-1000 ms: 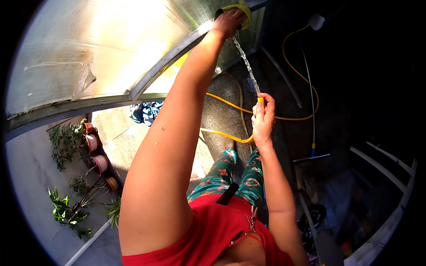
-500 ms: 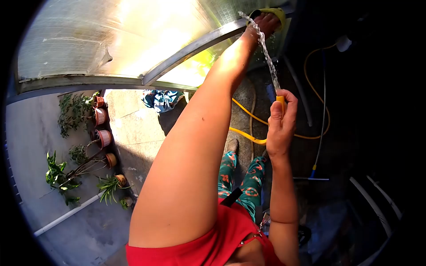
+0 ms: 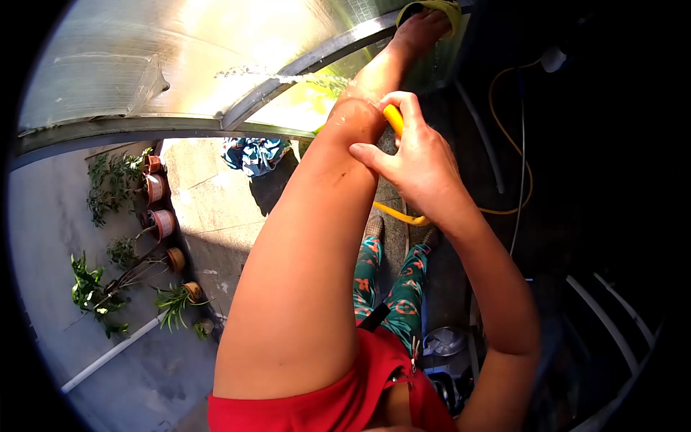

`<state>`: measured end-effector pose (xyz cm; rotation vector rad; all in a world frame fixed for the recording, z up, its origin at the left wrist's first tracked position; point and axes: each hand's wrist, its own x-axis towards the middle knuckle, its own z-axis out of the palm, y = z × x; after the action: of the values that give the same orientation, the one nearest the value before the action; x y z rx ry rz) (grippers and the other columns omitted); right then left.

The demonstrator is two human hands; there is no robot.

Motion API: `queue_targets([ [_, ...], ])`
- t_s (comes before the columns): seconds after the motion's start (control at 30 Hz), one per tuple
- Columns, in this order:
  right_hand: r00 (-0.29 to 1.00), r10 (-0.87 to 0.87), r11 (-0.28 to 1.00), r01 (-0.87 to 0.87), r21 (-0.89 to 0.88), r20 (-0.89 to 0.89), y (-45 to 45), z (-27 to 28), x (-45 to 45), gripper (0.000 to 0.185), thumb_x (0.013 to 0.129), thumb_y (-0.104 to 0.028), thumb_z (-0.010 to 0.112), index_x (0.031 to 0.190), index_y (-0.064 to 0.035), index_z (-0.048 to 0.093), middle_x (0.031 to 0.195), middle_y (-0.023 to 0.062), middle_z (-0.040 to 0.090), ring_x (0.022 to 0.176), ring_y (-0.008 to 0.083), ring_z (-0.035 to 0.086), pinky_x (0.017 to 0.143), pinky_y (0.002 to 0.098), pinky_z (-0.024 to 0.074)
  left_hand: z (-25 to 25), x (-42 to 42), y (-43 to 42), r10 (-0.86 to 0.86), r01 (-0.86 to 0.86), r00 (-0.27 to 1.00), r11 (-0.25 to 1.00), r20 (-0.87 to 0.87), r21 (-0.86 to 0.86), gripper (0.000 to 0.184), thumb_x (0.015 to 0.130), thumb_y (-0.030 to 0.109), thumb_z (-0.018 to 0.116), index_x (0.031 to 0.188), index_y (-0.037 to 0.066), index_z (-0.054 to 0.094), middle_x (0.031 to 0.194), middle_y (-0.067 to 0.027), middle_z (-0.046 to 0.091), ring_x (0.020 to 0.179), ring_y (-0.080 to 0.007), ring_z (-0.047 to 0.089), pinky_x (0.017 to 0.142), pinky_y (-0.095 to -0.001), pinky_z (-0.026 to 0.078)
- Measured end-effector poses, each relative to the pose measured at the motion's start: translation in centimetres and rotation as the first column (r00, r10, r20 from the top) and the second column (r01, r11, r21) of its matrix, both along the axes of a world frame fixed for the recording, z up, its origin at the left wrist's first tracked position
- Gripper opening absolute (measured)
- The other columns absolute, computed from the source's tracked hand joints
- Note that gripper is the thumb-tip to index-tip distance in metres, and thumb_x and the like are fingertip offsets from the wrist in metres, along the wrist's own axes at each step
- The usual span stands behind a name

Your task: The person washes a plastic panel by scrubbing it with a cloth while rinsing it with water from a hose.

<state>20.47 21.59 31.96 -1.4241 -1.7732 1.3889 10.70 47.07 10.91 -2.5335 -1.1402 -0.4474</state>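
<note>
My left hand (image 3: pixel 423 32) is raised at the top, its fingers pressed over a yellow-green cloth (image 3: pixel 448 14) against the framed translucent panel (image 3: pixel 216 50). In my right hand (image 3: pixel 421 155), beside my left forearm, is the end of a yellow hose (image 3: pixel 394 119). Water (image 3: pixel 288 76) shoots leftward from it across the forearm and in front of the panel's curved metal bar (image 3: pixel 317 61). My right thumb points toward the left arm near the elbow; whether it touches is hard to tell.
Potted plants (image 3: pixel 163 224) line the wall at the left. A bundle of patterned blue fabric (image 3: pixel 255 155) lies below the panel. More yellow hose (image 3: pixel 531 180) curves over the dark floor at right. Pale curved bars (image 3: pixel 604 324) stand at lower right, and a metal bowl (image 3: pixel 445 340) is near my legs.
My right hand has moved up and left to my left forearm with the hose. The water stream has swung from upward to leftward. My left hand and the cloth have moved right since the earliest frame.
</note>
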Motion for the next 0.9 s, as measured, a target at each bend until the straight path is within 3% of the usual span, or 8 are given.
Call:
queue_targets([
  [0.13, 0.993, -0.035, 0.999, 0.036, -0.001, 0.115, -2.6, -7.7, 0.0, 0.058, 0.08, -0.033, 0.074, 0.122, -0.0113, 0.04, 0.101, 0.0243, 0.064, 0.097, 0.043, 0.062, 0.081, 0.0471, 0.0482, 0.7, -0.8, 0.6, -0.074, 0.075, 0.992, 0.997, -0.107, 0.008, 0.04, 0.084, 0.018, 0.058, 0.123, 0.02, 0.057, 0.124, 0.0004, 0.054, 0.123, -0.0187, 0.049, 0.101, -0.0354, 0.041],
  [0.2, 0.988, -0.132, 0.972, 0.144, -0.188, 0.079, -1.6, -8.3, 0.9, 0.052, 0.084, -0.035, 0.07, 0.122, -0.0135, 0.041, 0.099, 0.0239, 0.063, 0.095, 0.0442, 0.062, 0.08, 0.0475, 0.0472, 1.2, -1.1, 0.5, -0.104, 0.102, 0.989, 0.995, -0.102, -0.02, 0.04, 0.083, 0.018, 0.059, 0.123, 0.02, 0.057, 0.124, 0.0007, 0.055, 0.122, -0.019, 0.049, 0.099, -0.0359, 0.041],
  [0.3, 0.947, -0.318, 0.947, 0.315, -0.062, -0.043, -1.1, -9.8, 1.4, 0.026, 0.098, -0.025, 0.05, 0.12, -0.0131, 0.045, 0.096, 0.0204, 0.062, 0.09, 0.0404, 0.063, 0.077, 0.0459, 0.0468, 0.6, -2.9, -0.2, -0.123, 0.125, 0.992, 0.991, -0.034, 0.054, 0.04, 0.081, 0.018, 0.06, 0.121, 0.019, 0.058, 0.123, 0.0011, 0.055, 0.119, -0.02, 0.05, 0.098, -0.0371, 0.042],
  [0.37, 0.935, -0.347, 0.938, 0.346, -0.017, -0.07, -0.5, -10.0, 1.4, 0.02, 0.1, -0.019, 0.044, 0.118, -0.0135, 0.046, 0.094, 0.0197, 0.063, 0.087, 0.0405, 0.063, 0.075, 0.0468, 0.0471, 1.2, -5.1, -2.0, -0.116, 0.113, 0.991, 0.993, -0.06, -0.046, 0.04, 0.081, 0.016, 0.059, 0.121, 0.017, 0.058, 0.124, 0.0002, 0.055, 0.121, -0.0213, 0.049, 0.099, -0.0374, 0.041],
  [0.5, 0.91, -0.415, 0.899, 0.413, 0.144, -0.013, 0.8, -8.3, 1.2, 0.018, 0.099, -0.022, 0.047, 0.115, -0.0133, 0.047, 0.091, 0.0202, 0.066, 0.086, 0.0432, 0.062, 0.07, 0.0489, 0.048, 2.5, -14.3, -8.1, 0.055, -0.073, 0.989, 0.988, -0.134, -0.135, 0.052, 0.078, 0.007, 0.055, 0.13, 0.016, 0.054, 0.134, -0.0038, 0.051, 0.125, -0.026, 0.047, 0.104, -0.0404, 0.038],
  [0.57, 0.899, -0.438, 0.895, 0.438, 0.086, -0.02, 0.9, -7.8, 1.7, 0.018, 0.099, -0.022, 0.046, 0.115, -0.0137, 0.048, 0.093, 0.0203, 0.066, 0.088, 0.0431, 0.063, 0.071, 0.0488, 0.0483, 2.9, -18.6, -11.4, 0.1, -0.108, 0.994, 0.974, -0.05, -0.197, 0.057, 0.076, 0.003, 0.057, 0.132, 0.014, 0.051, 0.135, -0.0077, 0.051, 0.129, -0.0298, 0.045, 0.106, -0.0435, 0.037],
  [0.7, 0.859, -0.512, 0.858, 0.512, 0.034, -0.001, 0.8, -9.6, 3.0, 0.019, 0.099, -0.025, 0.047, 0.114, -0.0136, 0.048, 0.095, 0.0199, 0.066, 0.09, 0.0433, 0.063, 0.074, 0.0497, 0.0478, 2.8, -26.0, -17.2, 0.222, -0.257, 0.961, 0.938, -0.164, -0.233, 0.06, 0.074, 0.002, 0.057, 0.133, 0.011, 0.05, 0.136, -0.0118, 0.05, 0.128, -0.0332, 0.045, 0.106, -0.0459, 0.036],
  [0.9, 0.758, -0.649, 0.761, 0.648, 0.044, 0.064, 2.4, -13.2, 5.3, 0.023, 0.097, -0.028, 0.047, 0.112, -0.0106, 0.049, 0.095, 0.0191, 0.067, 0.088, 0.0406, 0.064, 0.075, 0.0487, 0.0503, 2.5, -23.3, -14.9, 0.105, -0.189, 0.936, 0.955, -0.336, -0.229, 0.064, 0.078, 0.003, 0.052, 0.141, 0.004, 0.041, 0.143, -0.0168, 0.042, 0.131, -0.0364, 0.04, 0.108, -0.0459, 0.033],
])
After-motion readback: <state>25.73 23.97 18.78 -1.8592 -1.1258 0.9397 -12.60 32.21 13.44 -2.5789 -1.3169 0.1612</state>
